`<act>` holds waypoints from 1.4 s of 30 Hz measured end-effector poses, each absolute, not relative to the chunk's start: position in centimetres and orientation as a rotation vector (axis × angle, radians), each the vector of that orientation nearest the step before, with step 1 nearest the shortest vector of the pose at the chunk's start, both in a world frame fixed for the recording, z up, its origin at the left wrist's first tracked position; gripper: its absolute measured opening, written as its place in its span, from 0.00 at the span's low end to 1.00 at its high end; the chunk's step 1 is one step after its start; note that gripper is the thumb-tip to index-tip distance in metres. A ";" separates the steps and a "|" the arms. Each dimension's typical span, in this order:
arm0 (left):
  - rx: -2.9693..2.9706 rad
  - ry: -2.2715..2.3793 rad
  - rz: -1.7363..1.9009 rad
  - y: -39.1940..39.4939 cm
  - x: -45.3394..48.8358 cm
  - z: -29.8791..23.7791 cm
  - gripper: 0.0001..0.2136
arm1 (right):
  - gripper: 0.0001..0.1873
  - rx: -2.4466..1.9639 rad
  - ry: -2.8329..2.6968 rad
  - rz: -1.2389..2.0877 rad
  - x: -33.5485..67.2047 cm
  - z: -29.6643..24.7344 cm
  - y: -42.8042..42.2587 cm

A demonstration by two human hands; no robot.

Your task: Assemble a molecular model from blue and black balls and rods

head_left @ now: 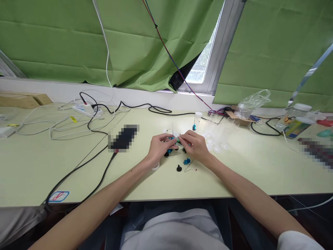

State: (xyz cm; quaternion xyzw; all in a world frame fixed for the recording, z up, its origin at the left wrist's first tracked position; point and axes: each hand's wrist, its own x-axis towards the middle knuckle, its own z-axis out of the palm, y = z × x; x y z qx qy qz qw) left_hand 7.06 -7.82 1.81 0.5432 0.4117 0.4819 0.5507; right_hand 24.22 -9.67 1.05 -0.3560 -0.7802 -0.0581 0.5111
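Observation:
Close together over the table, both my hands have their fingers pinched around small parts. My left hand is closed beside a small blue piece with a thin upright wire; its exact hold is partly hidden. Fingertips of my right hand meet at a thin, light-coloured piece too small to name. Under and around the hands lie several blue and black parts. Nearer me are a blue plastic part, a black disc with a stem and a bent wire with a red tip.
Another blue piece with a wire stands behind my right hand. Clear plastic cups lie to the right. A pixelated dark device with a cable is at left. Behind are a power strip and a cardboard box.

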 end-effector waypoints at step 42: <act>1.585 1.081 1.309 -7.7 6.5 2.3 0.15 | 0.08 -0.918 -1.824 0.077 24.8 1.0 -9.1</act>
